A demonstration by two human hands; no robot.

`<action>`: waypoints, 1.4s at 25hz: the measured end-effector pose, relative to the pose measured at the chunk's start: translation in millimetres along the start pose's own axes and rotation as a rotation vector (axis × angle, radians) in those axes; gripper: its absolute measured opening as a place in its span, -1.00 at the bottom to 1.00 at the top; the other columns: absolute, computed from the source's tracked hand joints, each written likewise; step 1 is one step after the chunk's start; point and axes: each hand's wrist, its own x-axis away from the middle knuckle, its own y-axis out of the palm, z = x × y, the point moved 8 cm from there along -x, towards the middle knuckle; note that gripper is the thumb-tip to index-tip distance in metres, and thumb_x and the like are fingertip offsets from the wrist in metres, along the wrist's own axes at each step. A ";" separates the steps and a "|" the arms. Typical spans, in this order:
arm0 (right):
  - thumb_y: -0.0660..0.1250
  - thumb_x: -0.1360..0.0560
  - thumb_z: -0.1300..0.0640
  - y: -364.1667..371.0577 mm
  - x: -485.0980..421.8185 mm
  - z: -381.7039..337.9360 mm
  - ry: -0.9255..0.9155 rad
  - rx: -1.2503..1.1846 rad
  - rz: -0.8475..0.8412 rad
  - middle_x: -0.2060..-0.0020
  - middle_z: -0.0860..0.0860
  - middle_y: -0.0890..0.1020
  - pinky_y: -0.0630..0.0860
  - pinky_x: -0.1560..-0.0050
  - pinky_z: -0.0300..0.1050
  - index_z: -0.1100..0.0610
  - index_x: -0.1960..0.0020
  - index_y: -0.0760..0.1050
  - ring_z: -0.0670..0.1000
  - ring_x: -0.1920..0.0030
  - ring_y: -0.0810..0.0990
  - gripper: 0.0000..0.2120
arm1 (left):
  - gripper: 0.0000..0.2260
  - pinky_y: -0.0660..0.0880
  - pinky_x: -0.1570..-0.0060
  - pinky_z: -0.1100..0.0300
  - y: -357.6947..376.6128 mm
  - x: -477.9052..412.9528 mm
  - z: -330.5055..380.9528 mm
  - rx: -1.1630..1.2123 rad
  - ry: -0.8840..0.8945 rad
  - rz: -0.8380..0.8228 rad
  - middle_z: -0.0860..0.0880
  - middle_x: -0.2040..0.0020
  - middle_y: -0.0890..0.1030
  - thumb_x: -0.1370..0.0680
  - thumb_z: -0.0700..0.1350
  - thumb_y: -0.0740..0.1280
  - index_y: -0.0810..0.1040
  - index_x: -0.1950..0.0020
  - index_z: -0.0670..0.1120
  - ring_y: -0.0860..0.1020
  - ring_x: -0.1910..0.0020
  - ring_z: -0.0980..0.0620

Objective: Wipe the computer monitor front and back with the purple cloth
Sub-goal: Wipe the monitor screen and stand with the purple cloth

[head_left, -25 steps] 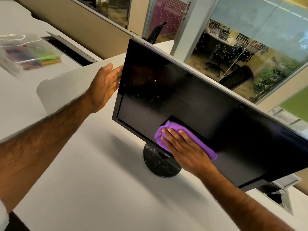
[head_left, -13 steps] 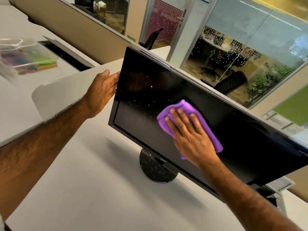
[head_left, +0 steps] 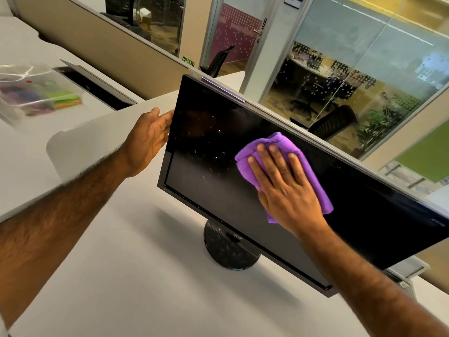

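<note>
On the white desk, the monitor stood on its round base, and the purple cloth lay folded against the upper middle of the dark screen. The step in hand seemed to be the wiping of the front. The back was not visible, so I could not tell its condition.

To do this step well, the cloth probably needed to travel in long overlapping strokes from 1 side of the screen to the other. The pressure should be even and light, because a hard push could tip the monitor on its small base. Pale specks showed on the left part of the screen, near the cloth, so this area likely wanted the next pass. The corners and the lower frame also deserved attention.

The right hand lay flat on the cloth with all fingers straight and a little spread. It pressed the cloth to the glass and did not grip it. The left hand was also open, its fingers straight and together, touching the left edge of the monitor to steady it. It held nothing.
</note>
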 end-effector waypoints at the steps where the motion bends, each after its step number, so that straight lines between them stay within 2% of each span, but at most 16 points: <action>1: 0.22 -0.64 0.00 6.1 -2.2 -12.7 -0.042 0.001 -0.029 -0.65 0.14 -0.05 -0.05 -0.61 0.16 0.14 -0.66 -0.09 0.17 -0.64 -0.07 -0.27 | -0.41 0.16 -0.56 0.09 -0.8 -0.3 0.9 0.008 -0.006 -0.006 0.07 -0.61 0.28 -0.66 0.22 -0.17 0.16 -0.64 0.04 0.27 -0.59 0.04; 3: 0.25 -0.63 0.03 20.3 9.0 -35.0 -0.172 0.016 -0.104 -0.64 0.16 -0.09 -0.01 -0.61 0.16 0.15 -0.66 -0.13 0.18 -0.64 -0.09 -0.22 | -0.40 0.14 -0.59 0.05 -2.5 -1.6 1.5 0.013 -0.017 -0.018 0.05 -0.62 0.28 -0.65 0.24 -0.16 0.17 -0.64 0.04 0.27 -0.59 0.03; 5: 0.26 -0.63 0.05 23.9 27.3 -34.8 -0.217 0.040 -0.125 -0.64 0.16 -0.07 0.05 -0.60 0.17 0.15 -0.66 -0.11 0.18 -0.64 -0.06 -0.24 | -0.40 0.12 -0.60 0.01 -3.8 -2.7 0.8 0.011 -0.030 -0.027 0.05 -0.62 0.27 -0.65 0.25 -0.16 0.17 -0.64 0.04 0.26 -0.59 0.03; 9: 0.28 -0.61 0.01 5.8 30.2 1.1 -0.039 0.061 -0.044 -0.64 0.13 0.04 -0.05 -0.61 0.20 0.14 -0.65 0.01 0.17 -0.63 0.02 -0.27 | -0.42 0.10 -0.60 0.01 -3.7 -1.7 -0.4 0.015 -0.027 -0.023 0.05 -0.62 0.27 -0.68 0.22 -0.17 0.17 -0.65 0.04 0.25 -0.60 0.03; 13: 0.15 -0.67 -0.01 -4.9 -15.0 -5.3 0.017 0.003 0.015 -0.64 0.13 0.00 -0.09 -0.61 0.19 0.15 -0.66 -0.05 0.16 -0.64 -0.05 -0.33 | -0.45 0.11 -0.60 0.02 -5.2 -1.3 -0.4 0.028 -0.036 -0.013 0.03 -0.62 0.27 -0.70 0.19 -0.19 0.17 -0.64 0.03 0.24 -0.60 0.00; 15: 0.15 -0.67 -0.01 3.7 -24.6 -26.5 -0.047 0.000 -0.013 -0.64 0.14 -0.04 -0.07 -0.61 0.18 0.15 -0.66 -0.09 0.17 -0.64 -0.07 -0.31 | -0.40 0.10 -0.61 -0.01 -6.3 -2.5 -1.6 0.026 -0.031 -0.033 0.04 -0.63 0.26 -0.66 0.24 -0.14 0.17 -0.65 0.03 0.24 -0.60 0.01; 18: 0.31 -0.60 0.04 28.0 5.0 -54.5 -0.215 0.055 -0.127 -0.64 0.18 -0.09 0.06 -0.59 0.19 0.16 -0.66 -0.13 0.21 -0.63 -0.06 -0.18 | -0.33 0.09 -0.61 -0.02 -6.1 -4.9 -3.5 0.021 -0.038 -0.049 0.06 -0.63 0.26 -0.59 0.29 -0.09 0.16 -0.65 0.04 0.23 -0.60 0.03; 20: 0.38 -0.56 0.07 31.8 28.9 -49.8 -0.249 0.097 -0.151 -0.64 0.18 -0.06 0.11 -0.58 0.20 0.15 -0.66 -0.10 0.22 -0.63 -0.03 -0.13 | -0.31 0.08 -0.62 -0.02 -5.1 -5.4 -3.3 0.021 -0.037 -0.056 0.06 -0.63 0.25 -0.57 0.30 -0.07 0.15 -0.66 0.04 0.22 -0.61 0.04; 24: 0.26 -0.62 0.03 4.5 17.2 -8.6 -0.055 0.052 -0.046 -0.64 0.12 0.02 -0.10 -0.61 0.19 0.14 -0.66 0.00 0.16 -0.64 -0.02 -0.28 | -0.29 0.05 -0.62 -0.04 -6.3 -4.2 -5.1 0.012 -0.032 -0.052 0.06 -0.64 0.23 -0.56 0.31 -0.06 0.13 -0.66 0.03 0.20 -0.61 0.04; 27: 0.17 -0.66 0.02 -2.4 -17.2 -12.9 -0.003 0.023 -0.004 -0.65 0.12 0.00 -0.12 -0.61 0.19 0.15 -0.66 -0.05 0.15 -0.64 -0.06 -0.33 | -0.30 0.06 -0.62 -0.04 -7.9 -3.4 -6.2 0.017 -0.026 -0.045 0.06 -0.63 0.24 -0.56 0.31 -0.05 0.14 -0.66 0.03 0.21 -0.61 0.04; 29: 0.18 -0.65 0.01 5.0 -30.8 -34.6 -0.048 0.013 -0.017 -0.65 0.13 -0.03 -0.09 -0.61 0.18 0.15 -0.66 -0.08 0.15 -0.64 -0.07 -0.30 | -0.30 0.07 -0.62 -0.04 -8.7 -4.5 -6.7 0.012 -0.027 -0.053 0.07 -0.63 0.25 -0.56 0.31 -0.05 0.15 -0.66 0.04 0.22 -0.61 0.05; 32: 0.27 -0.63 0.04 28.9 -13.0 -65.0 -0.207 0.036 -0.127 -0.64 0.17 -0.11 0.00 -0.61 0.19 0.15 -0.66 -0.14 0.20 -0.63 -0.09 -0.21 | -0.29 0.07 -0.62 -0.06 -11.6 -6.4 -7.5 0.014 -0.038 -0.059 0.06 -0.63 0.24 -0.56 0.32 -0.04 0.16 -0.66 0.05 0.22 -0.61 0.04; 35: 0.35 -0.58 0.06 31.6 21.4 -59.6 -0.245 0.069 -0.163 -0.64 0.17 -0.07 0.05 -0.59 0.20 0.14 -0.66 -0.10 0.21 -0.63 -0.04 -0.16 | -0.30 0.07 -0.62 -0.06 -12.2 -6.4 -7.4 0.023 -0.046 -0.075 0.05 -0.63 0.25 -0.56 0.31 -0.03 0.16 -0.65 0.04 0.22 -0.61 0.02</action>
